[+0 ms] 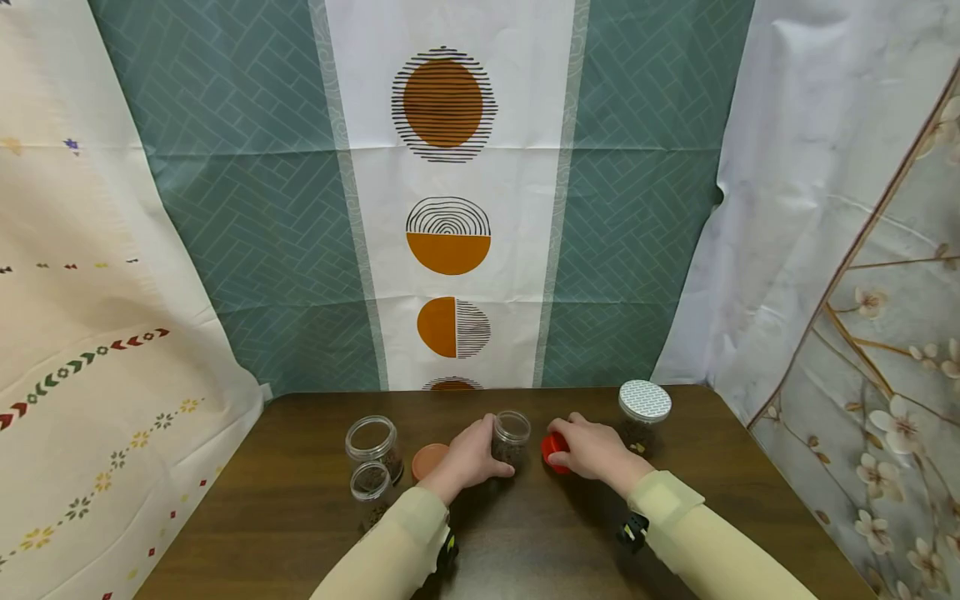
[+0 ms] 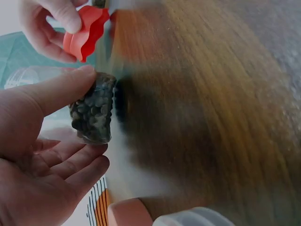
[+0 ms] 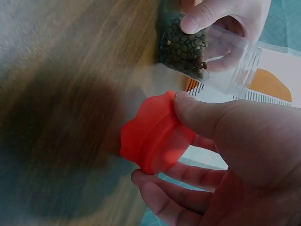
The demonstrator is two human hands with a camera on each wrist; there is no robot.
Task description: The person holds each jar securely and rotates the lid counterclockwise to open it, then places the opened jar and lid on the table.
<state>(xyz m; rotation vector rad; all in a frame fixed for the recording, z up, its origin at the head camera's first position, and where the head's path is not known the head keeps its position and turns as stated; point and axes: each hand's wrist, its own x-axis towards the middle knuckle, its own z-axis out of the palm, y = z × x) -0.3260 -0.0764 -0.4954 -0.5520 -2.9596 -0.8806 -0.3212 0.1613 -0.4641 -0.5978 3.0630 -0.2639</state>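
My left hand [image 1: 471,454] holds a clear jar [image 1: 512,442] between thumb and fingers. The jar stands upright with its mouth uncovered. Dark brown, pebble-like pieces [image 3: 183,49] fill its lower part. Right of it, my right hand [image 1: 596,450] pinches a red lid [image 3: 153,134] with a wavy, scalloped edge. In the right wrist view the thumb lies on one side of the lid and the fingers on the other. The lid is tilted on its side, low over the table and apart from the jar.
Two uncovered clear jars [image 1: 372,433] with dark contents stand on the left. A salmon-coloured round piece [image 1: 429,461] lies between them and my left hand. Beyond my right hand stands a jar with a white patterned lid [image 1: 645,400]. The brown wooden table [image 1: 525,550] ends at hanging cloths.
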